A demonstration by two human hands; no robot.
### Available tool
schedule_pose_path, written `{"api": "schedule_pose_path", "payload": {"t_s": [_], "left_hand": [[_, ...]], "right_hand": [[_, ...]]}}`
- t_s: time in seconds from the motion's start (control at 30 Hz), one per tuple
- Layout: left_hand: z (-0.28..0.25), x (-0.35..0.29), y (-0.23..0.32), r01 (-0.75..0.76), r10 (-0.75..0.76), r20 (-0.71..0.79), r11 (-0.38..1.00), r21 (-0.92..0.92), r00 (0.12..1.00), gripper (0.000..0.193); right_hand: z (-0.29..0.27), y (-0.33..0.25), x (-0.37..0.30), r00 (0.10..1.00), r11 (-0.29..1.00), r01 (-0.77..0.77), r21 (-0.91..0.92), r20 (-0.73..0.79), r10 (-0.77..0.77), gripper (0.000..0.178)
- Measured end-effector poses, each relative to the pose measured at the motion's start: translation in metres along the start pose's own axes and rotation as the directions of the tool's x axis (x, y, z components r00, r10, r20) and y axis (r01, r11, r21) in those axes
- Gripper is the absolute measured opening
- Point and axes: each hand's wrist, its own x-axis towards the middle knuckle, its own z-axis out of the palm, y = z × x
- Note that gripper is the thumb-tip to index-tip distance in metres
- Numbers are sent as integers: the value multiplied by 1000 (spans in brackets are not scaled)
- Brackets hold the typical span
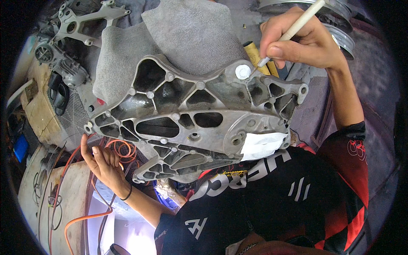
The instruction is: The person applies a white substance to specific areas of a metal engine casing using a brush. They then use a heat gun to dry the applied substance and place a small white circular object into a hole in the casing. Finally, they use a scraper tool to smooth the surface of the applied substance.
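Observation:
A large ribbed cast-metal motorcycle part (191, 114) lies across the middle, grey with many cut-outs. A round white cap or patch (243, 72) covers one boss on its upper edge. White paper or tape (262, 145) covers a spot at its lower right. My right hand (299, 42) pinches a slim pale-handled paintbrush (293, 30), its thin tip beside the white round spot. At the part's left end, the stretched index finger of my left hand (104, 163) is at or very near the end lug. The other left fingers are loosely bent and hold nothing.
Grey towels (191, 34) lie under and behind the part. Another metal bracket (87, 21) and an engine casing (70, 68) sit at the far left. Orange hose (85, 217) loops near my left arm. Yellow tubes (254, 52) and wheel rims (340, 38) are at the right.

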Motion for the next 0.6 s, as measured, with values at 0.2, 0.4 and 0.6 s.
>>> {"api": "schedule_pose_path", "payload": {"t_s": [0.2,0.4,0.6], "left_hand": [[3,1,-1,-23,22,-22,999,-29,1000,42],[3,-1,0,6,-6,-17,1000,-1,1000,42],[3,-3,0,-2,2,-37,1000,-2,999,41]], "right_hand": [[4,-1,-4,999,998,-33,47,-25,34,15],[6,4,-4,999,994,-12,106,-32,15,16],[0,3,-9,994,987,38,156,-107,-22,18]]}}
